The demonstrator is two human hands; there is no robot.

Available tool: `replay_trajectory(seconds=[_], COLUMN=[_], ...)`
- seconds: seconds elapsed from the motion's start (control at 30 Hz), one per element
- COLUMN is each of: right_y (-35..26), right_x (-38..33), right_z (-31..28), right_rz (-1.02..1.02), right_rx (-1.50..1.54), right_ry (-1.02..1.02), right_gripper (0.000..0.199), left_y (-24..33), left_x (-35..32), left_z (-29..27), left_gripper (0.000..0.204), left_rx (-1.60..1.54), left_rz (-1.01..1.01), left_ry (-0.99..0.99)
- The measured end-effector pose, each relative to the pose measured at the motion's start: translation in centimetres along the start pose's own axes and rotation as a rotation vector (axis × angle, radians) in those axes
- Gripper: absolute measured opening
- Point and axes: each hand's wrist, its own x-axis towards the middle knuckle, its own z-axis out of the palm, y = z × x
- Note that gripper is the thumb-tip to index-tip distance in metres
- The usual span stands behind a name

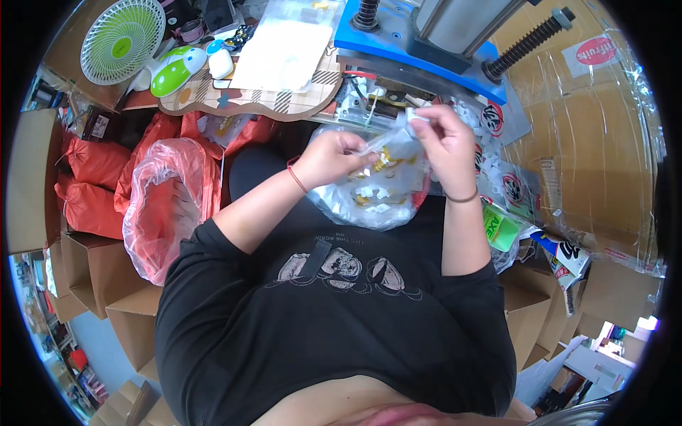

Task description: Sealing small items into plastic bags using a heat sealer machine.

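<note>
Between my hands a clear plastic bag with yellow print is stretched, slightly blurred. My left hand pinches its left side between thumb and fingers. At the upper right, the bag's whitish edge is gripped by the fingertips of my right hand. Beneath them, in front of my body, sits a larger clear plastic liner bag with small white pieces and yellow-marked plastic inside. My hands hide part of its opening.
A blue-based press with springs stands ahead. The wavy-edged board at front left carries white sheets, beside a green-white fan. An open red plastic bag stands left, a large cardboard box right.
</note>
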Motion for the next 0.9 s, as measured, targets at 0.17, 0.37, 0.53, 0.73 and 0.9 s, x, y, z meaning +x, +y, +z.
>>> replay_trajectory(seconds=[0.17, 0.37, 0.53, 0.73, 0.9], right_y=[0.4, 5.1, 8.6, 10.6, 11.5], right_x=[0.2, -1.9, -3.1, -2.9, -4.8], right_z=[-2.2, -6.3, -6.8, -7.6, -9.6], right_rz=[-0.035, -0.124, 0.089, 0.283, 0.046], right_rx=[-0.215, -0.431, -1.14, -0.885, -0.722], right_ry=[-0.256, -0.084, -0.022, -0.153, -0.115], right_gripper=[0.023, 0.028, 0.029, 0.033, 0.029], left_y=[-0.2, -0.4, -0.9, -1.5, -1.3], left_x=[0.3, 1.4, 5.3, 6.4, 4.6], left_z=[3.0, 4.2, 0.4, -2.6, -11.9], left_gripper=[0.025, 0.024, 0.028, 0.042, 0.062], left_rx=[-0.385, -0.602, -0.742, -0.447, 1.167], left_rz=[-0.124, -0.239, -0.223, -0.218, 0.318], left_ry=[-0.144, -0.26, -0.188, 0.092, 0.949])
